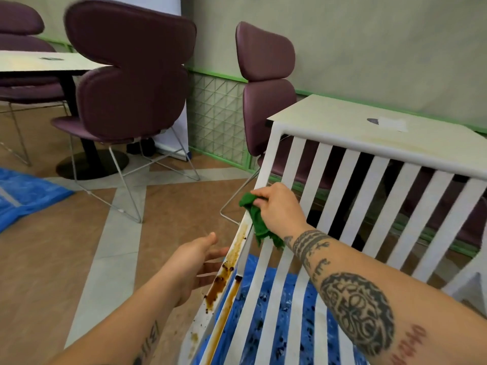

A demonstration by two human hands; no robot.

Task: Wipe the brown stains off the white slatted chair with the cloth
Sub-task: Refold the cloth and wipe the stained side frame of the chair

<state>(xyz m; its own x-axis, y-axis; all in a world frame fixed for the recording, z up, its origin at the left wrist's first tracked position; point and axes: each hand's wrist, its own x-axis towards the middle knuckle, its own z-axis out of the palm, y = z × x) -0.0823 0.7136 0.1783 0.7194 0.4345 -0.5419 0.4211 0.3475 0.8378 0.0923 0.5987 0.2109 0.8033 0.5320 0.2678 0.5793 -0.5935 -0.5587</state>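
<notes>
right grip (276, 206): fingers curled round the cloth (257, 219), pinching it in a bunch; the forearm reaches across the slats from the right.
cloth: green and crumpled, one part bunched above the fingers, the rest hanging down below the hand. It lies against the left side rail of the chair (369, 151), near the middle of the rail.
left grip (195, 262): fingers straight and a little spread, holding nothing. It is on the outer side of the same rail, lower than the cloth; the fingertips go behind the rail, so I cannot tell if they touch it.
chair: white, with long parallel slats, tilted, its left rail running from upper right to lower left.
stains (224, 277): brown, on the left rail, starting just under the cloth. Pale and thin at the top, dark and thick with small clots beside the left grip, then loose specks lower down. A second long brown streak runs on the narrow inner rail just beside it.
sheet (290, 299): blue, under the chair, seen between the slats, with dark spots on it.
table (342, 114): white, behind the top of the chair.
around: purple chairs (126, 83) stand on the brown floor (66, 246).
</notes>
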